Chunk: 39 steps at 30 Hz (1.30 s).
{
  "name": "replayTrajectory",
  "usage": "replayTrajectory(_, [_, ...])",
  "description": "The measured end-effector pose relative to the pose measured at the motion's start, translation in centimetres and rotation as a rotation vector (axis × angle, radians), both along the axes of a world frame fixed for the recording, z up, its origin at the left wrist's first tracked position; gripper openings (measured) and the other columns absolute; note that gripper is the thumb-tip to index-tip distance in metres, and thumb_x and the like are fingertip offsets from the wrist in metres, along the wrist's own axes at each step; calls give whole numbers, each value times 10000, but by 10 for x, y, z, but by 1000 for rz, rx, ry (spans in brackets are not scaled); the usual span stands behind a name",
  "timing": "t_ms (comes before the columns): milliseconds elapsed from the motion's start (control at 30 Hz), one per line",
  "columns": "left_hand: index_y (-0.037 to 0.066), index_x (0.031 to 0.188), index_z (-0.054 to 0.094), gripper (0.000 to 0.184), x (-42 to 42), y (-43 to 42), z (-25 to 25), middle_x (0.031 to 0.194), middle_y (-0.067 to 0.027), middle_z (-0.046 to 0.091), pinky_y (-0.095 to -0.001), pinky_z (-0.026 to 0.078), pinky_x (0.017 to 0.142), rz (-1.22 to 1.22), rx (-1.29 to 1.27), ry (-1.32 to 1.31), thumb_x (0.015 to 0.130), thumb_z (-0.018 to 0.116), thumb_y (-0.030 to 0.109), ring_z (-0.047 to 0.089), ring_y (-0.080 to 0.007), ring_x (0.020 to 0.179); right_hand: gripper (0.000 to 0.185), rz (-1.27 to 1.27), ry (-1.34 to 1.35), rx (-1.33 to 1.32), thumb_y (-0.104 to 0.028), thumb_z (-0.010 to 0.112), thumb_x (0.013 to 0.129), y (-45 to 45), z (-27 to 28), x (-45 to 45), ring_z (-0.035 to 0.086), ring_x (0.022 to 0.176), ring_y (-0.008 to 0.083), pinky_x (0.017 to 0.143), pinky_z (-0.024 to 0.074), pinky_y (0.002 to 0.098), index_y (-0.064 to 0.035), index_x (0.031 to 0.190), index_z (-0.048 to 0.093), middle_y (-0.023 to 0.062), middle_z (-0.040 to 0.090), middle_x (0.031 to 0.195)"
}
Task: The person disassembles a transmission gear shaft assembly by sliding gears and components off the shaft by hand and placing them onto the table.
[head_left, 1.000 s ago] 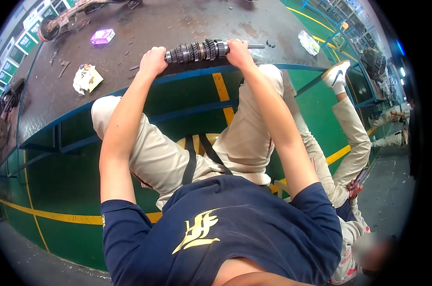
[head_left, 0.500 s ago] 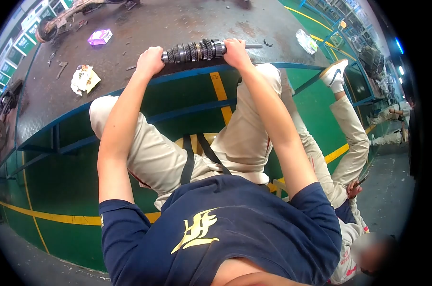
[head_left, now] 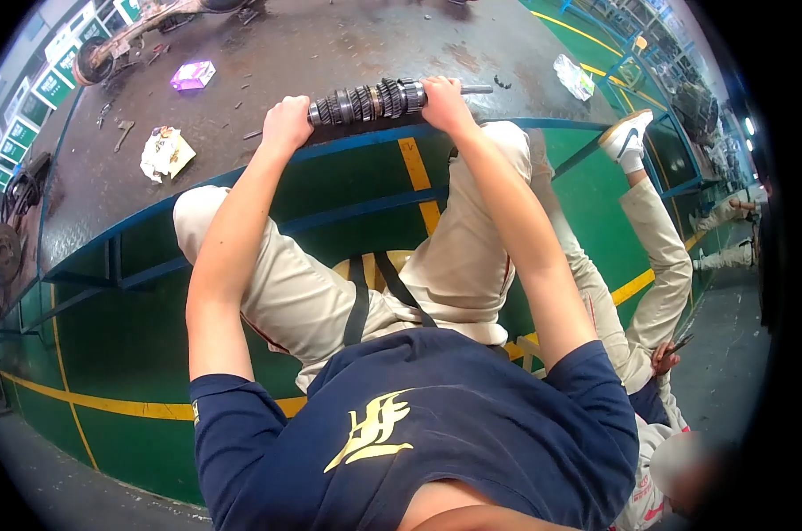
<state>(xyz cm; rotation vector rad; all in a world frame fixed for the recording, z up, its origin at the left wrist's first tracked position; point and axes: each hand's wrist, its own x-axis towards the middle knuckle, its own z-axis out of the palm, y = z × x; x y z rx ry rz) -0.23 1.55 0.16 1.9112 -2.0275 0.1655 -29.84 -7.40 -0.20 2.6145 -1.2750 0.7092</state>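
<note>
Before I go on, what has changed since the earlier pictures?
Little. The dark object in the seated co-worker's hand has turned, now pointing further out to the right of the picture. Nothing was visibly taken hold of or let go: your left hand and right hand still grip the gear shaft. The pink box stayed put.
</note>
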Motion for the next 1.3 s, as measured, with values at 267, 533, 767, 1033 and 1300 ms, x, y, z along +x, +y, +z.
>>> replayTrajectory(267, [-1, 832, 635, 97, -3, 5, 1, 862, -228, 664, -466, 540, 741, 6, -23, -12, 752, 590, 31, 661, -394, 842, 193, 24, -8, -13, -25, 586, 658, 2, 0, -1, 578, 986, 310, 897, 371, 429, -38, 847, 623, 108, 644, 903])
replayTrajectory(533, [-6, 821, 632, 92, -2, 5, -4, 822, -233, 664, -467, 545, 711, -3, -74, -15, 743, 594, 25, 666, -402, 803, 175, 45, -18, -13, -21, 580, 656, 5, 1, -2, 578, 963, 318, 879, 385, 419, -31, 827, 614, 114, 643, 890])
replayTrajectory(767, [-5, 810, 629, 78, -2, 5, -5, 820, -233, 667, -462, 548, 711, -6, -83, -31, 745, 603, 28, 670, -397, 801, 165, 33, 21, -46, -58, 609, 662, 6, 1, -3, 595, 967, 300, 878, 405, 419, -38, 825, 632, 110, 656, 898])
replayTrajectory(1033, [-8, 822, 623, 88, -3, 7, -4, 812, -234, 665, -460, 547, 703, -19, -85, -28, 746, 604, 33, 668, -398, 788, 178, 29, 30, -54, -55, 611, 677, 9, 1, -3, 585, 986, 303, 893, 400, 420, -25, 852, 629, 122, 650, 924])
replayTrajectory(1300, [-4, 855, 599, 131, 0, 6, -8, 828, -254, 654, -487, 529, 723, -22, -72, -8, 731, 610, 37, 651, -420, 809, 189, 15, 56, -72, -49, 606, 680, 10, -1, -4, 584, 977, 309, 892, 399, 423, -31, 867, 619, 122, 649, 928])
